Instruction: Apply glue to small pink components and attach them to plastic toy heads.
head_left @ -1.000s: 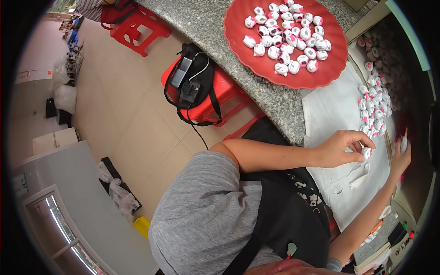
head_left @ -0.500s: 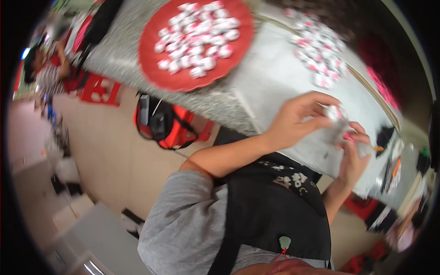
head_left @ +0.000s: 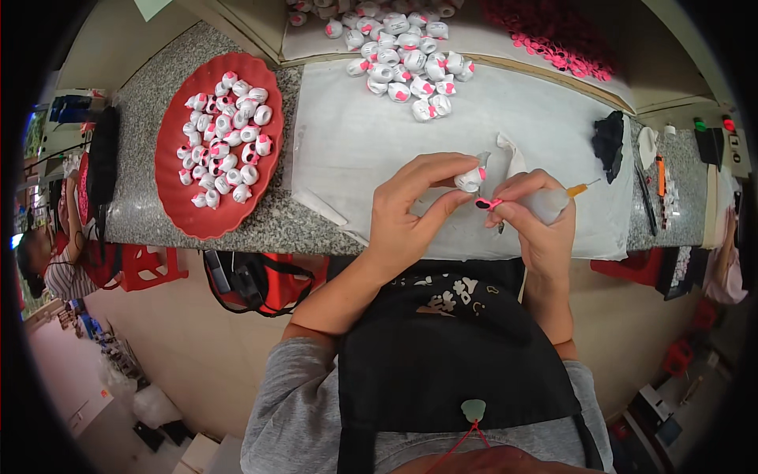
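Observation:
Between the thumb and fingers of my left hand (head_left: 403, 209) is a small white cat-head bead (head_left: 469, 181) with a pink bow. My right hand (head_left: 546, 231) pinches a small pink piece with a black patch (head_left: 487, 204) just below the bead; whether the two touch I cannot tell. Tucked in the same right hand is a translucent squeeze bottle (head_left: 549, 205), its orange needle tip pointing right. Both hands are over a white sheet (head_left: 339, 150). Several similar white beads (head_left: 414, 59) lie heaped at its far edge.
On the left, a red scalloped plate (head_left: 170, 138) bears many white beads. Pink pieces (head_left: 560, 59) fill the far right shelf. A black cloth (head_left: 609, 146) and an orange-handled tool (head_left: 661, 175) lie to the right. A bag (head_left: 251, 276) rests below the counter; another person (head_left: 67, 265) sits far left.
The view has turned from tilted and blurred to level and sharp. My hands still hold the bead, the pink piece and the bottle.

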Tool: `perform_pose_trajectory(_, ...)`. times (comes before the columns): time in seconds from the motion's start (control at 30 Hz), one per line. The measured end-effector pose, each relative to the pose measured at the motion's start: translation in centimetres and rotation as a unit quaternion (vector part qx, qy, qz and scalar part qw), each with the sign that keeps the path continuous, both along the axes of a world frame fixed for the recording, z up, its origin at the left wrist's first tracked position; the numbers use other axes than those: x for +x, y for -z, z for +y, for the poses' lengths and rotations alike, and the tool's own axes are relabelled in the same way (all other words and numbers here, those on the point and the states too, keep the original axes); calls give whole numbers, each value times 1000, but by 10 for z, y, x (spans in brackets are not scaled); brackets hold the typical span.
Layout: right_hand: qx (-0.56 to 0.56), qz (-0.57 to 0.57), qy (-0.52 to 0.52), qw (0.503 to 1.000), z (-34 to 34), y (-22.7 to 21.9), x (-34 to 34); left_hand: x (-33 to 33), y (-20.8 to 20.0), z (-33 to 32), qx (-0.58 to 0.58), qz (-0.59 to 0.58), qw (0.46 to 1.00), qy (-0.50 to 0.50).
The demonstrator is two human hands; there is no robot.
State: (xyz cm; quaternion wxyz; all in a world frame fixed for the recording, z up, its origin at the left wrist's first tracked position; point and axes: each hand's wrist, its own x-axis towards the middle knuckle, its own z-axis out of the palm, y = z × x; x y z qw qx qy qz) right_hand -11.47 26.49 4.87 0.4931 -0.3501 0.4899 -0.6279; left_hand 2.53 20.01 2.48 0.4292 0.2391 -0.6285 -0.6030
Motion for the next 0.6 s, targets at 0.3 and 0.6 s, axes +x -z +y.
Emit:
perform_pose_trajectory(0.3, 10, -6, 5, 1000, -5, 4, 4, 1, 4, -1, -70, -7, 997, 17)
perform_pose_trajectory(0.6, -29, 3, 27, 999, -3, 7, 10, 3, -5, 2, 138, 117, 981, 68)
